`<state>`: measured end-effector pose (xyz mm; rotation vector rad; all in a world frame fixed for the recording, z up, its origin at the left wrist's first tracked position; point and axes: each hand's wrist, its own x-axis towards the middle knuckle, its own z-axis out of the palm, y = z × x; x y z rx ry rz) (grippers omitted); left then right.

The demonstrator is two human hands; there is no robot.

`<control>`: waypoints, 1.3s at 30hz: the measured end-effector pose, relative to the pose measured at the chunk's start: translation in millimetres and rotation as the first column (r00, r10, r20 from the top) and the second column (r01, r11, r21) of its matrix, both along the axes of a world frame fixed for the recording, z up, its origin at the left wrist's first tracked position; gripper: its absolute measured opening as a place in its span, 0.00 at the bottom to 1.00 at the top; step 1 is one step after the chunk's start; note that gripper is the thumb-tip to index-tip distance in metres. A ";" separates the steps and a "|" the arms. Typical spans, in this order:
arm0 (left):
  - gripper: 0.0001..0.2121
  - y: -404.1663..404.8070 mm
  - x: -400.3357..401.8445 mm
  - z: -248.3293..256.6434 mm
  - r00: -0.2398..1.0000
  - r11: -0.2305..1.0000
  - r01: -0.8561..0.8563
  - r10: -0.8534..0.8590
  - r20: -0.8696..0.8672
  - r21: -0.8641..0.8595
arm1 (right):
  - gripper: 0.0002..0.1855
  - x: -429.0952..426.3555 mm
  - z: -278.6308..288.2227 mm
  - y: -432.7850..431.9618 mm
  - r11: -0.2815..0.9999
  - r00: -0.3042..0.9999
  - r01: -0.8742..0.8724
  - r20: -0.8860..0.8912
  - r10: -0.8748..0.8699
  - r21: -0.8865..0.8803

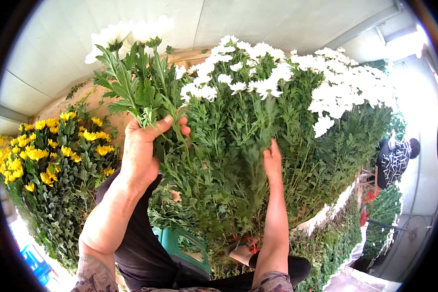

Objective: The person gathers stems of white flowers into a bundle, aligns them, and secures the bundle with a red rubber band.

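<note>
My left hand [142, 146] grips a small bunch of white chrysanthemums [138, 80] by their leafy green stems, blooms upward. To its right, my right hand [272, 158] is closed around a chrysanthemum stem [268, 124], which is blurred; a white bloom [266, 87] tops it. Behind and below the stem stands a dense heap of cut white chrysanthemums [222, 127], and its foliage hides some of my right fingers. The lower ends of the stems in my left hand are hard to make out among the leaves.
Yellow chrysanthemums [36, 153] are massed at the left. A green plastic stool [184, 248] is beneath me, near loose leaves and red ties [253, 246]. More white chrysanthemums [350, 84] fill the right, where another person [396, 160] sits. A pale wall [149, 11] curves behind.
</note>
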<state>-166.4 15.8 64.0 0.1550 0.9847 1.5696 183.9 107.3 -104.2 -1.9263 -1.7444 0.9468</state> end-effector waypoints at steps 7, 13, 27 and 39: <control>0.06 4.8 3.2 -10.1 0.998 1.000 0.011 -0.011 -0.063 0.004 | 0.20 -74.5 -38.0 10.1 0.933 0.848 -0.309 0.499 0.182 0.184; 0.06 11.3 14.3 -23.6 0.989 0.998 0.056 -0.061 -0.137 -0.041 | 0.14 -136.1 -106.6 -3.5 0.936 0.964 -0.107 0.265 0.015 0.337; 0.07 15.6 23.8 -36.3 0.997 0.996 0.074 -0.073 0.009 -0.055 | 0.11 -139.9 34.3 -104.3 0.980 0.800 0.040 -0.594 0.084 0.192; 0.06 8.4 37.0 -36.0 0.992 0.991 0.122 -0.124 -0.024 -0.048 | 0.03 -170.6 56.1 -122.2 0.836 0.865 -0.026 -0.406 0.294 0.548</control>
